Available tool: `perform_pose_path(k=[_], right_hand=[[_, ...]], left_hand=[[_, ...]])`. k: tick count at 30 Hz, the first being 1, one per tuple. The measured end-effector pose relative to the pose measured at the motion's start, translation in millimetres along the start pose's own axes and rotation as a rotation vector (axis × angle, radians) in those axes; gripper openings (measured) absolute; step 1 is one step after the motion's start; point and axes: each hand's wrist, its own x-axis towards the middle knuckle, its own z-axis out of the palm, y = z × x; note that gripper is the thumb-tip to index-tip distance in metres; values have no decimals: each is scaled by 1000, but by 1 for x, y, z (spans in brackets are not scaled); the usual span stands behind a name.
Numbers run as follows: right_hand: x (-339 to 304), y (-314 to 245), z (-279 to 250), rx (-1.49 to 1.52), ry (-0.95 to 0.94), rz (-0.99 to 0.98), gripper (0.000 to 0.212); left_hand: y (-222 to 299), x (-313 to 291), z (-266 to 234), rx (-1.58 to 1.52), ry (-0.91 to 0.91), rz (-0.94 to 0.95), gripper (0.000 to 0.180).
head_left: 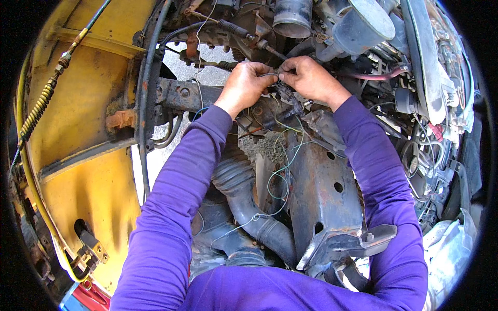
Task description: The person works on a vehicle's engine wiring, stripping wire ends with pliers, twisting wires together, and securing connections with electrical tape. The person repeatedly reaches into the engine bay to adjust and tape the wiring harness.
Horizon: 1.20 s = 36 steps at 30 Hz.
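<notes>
My left hand (243, 87) and my right hand (313, 79) meet at the top middle, fingertips almost touching. Between the left thumb and forefinger runs a thin dark wire (269, 74). The right thumb and forefinger pinch close beside it, seemingly on the same wire; its end is too small to make out. Just below the fingers sits a dark fitting (293, 111) among loose wiring. Thin green wires (301, 142) hang from there in loops over the metal frame.
A rusty steel frame rail (327, 181) with holes runs toward me, beside a ribbed black hose (244, 197). Yellow body panels (88, 186) stand on the left, with a spring-wrapped cable (46, 96). A grey canister (363, 28) and engine parts crowd the upper right.
</notes>
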Motion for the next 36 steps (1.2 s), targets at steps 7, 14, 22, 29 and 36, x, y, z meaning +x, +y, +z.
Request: perform_pose_path(k=[7,14,22,29,36], right_hand=[[5,2,5,-34,6,67,31],[6,11,3,159,-53,192,25],[-6,5,-1,-241,99,-336,28],[-8,1,2,-427,130,-335,28],[-2,3,1,-680,140,-531,20]], left_hand=[[-12,-3,11,201,121,223,26],[-9,-9,12,165,140,227,24],[-12,-1,4,135,41,171,26],[-11,3,-2,62,-23,145,25],[-10,2,-4,44,-23,146,23]])
